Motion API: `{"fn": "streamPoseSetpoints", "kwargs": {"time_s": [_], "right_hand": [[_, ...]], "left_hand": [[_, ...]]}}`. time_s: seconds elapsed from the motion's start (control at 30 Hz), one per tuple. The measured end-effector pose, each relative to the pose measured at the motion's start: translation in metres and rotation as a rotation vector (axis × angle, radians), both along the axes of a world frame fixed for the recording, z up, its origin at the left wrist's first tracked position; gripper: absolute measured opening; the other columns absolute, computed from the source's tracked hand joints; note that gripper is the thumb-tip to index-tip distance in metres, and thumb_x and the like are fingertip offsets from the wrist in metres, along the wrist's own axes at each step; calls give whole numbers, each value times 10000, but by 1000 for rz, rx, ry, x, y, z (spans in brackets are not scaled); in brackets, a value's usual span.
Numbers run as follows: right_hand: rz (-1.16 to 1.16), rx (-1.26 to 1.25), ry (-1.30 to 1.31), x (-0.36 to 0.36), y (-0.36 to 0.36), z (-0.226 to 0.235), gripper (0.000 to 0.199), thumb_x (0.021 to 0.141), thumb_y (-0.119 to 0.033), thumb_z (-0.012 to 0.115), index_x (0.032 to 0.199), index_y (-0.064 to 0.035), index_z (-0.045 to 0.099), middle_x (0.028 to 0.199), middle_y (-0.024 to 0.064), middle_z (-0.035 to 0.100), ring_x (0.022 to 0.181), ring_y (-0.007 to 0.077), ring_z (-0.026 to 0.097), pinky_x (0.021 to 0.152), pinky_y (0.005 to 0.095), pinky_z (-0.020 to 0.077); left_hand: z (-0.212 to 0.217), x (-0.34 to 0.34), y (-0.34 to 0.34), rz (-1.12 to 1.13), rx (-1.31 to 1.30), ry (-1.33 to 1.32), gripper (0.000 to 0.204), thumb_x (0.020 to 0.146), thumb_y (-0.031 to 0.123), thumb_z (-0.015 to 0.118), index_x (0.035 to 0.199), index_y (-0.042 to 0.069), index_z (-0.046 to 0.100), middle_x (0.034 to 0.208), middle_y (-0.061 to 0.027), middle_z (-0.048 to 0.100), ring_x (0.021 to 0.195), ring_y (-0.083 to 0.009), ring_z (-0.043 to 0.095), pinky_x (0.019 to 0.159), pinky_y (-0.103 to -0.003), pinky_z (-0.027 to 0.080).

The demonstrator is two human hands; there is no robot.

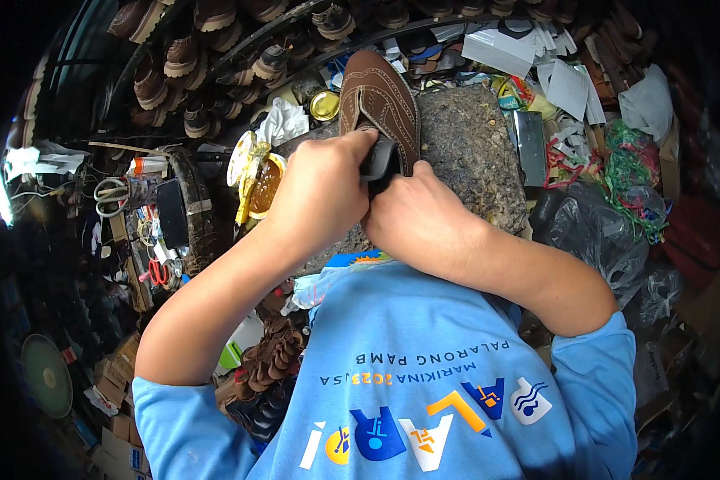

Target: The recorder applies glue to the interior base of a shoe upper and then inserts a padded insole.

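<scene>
Hands are closing together on the near end of a brown shoe, the left hand and right hand both gripping it while its toe is pointing away over the rough stone block.

hands together, fingers curled, elbows bent
</scene>
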State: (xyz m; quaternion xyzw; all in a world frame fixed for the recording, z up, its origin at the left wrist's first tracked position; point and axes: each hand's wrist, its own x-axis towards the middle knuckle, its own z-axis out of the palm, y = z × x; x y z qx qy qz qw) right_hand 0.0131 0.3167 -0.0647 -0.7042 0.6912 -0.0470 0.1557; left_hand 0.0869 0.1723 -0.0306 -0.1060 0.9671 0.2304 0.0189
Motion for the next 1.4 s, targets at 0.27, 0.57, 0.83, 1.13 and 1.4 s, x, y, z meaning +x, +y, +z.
{"fn": "streamPoseSetpoints", "kwargs": {"time_s": [0.27, 0.57, 0.83, 1.13, 1.4], "right_hand": [[-139, -205, -7, 9, 1, -17, 79, 854, -146, 630, 895, -104, 682, 726, 42, 696, 730, 225, 719, 688, 452, 494], [-97, -150, -15, 7, 1, -15, 107, 851, -144, 631, 930, -94, 685, 750, 57, 700, 698, 249, 717, 683, 453, 491], [-154, -126, 19, 9, 1, -6, 73, 832, -139, 638, 821, -109, 703, 737, 40, 679, 679, 232, 684, 669, 458, 457], [-145, -141, 27, 6, 0, -11, 78, 856, -124, 616, 913, -75, 639, 749, 55, 688, 718, 247, 701, 688, 498, 482], [-191, -214, 33, 9, 2, -15, 65, 881, -149, 621, 902, -87, 612, 732, 40, 702, 728, 218, 718, 737, 497, 509]], "left_hand": [[5, -17, -17, -345, -487, 149, 181, 702, 105, 680, 856, 33, 739, 965, -157, 557, 932, -338, 559, 797, -403, 529], [-11, -17, -19, -292, -312, 165, 191, 678, 54, 681, 846, 61, 770, 956, -167, 595, 947, -354, 588, 791, -414, 534], [1, 8, -13, -101, -72, 117, 409, 638, -55, 757, 1043, -1, 761, 914, -150, 691, 798, -339, 674, 725, -422, 560], [-24, -12, -21, -220, -333, 186, 113, 736, 54, 659, 826, 14, 715, 866, -165, 597, 921, -356, 637, 728, -452, 567], [17, -39, -53, 166, 267, 19, 297, 757, 54, 820, 1049, 39, 767, 886, -86, 736, 767, -171, 706, 653, -309, 558]]}}
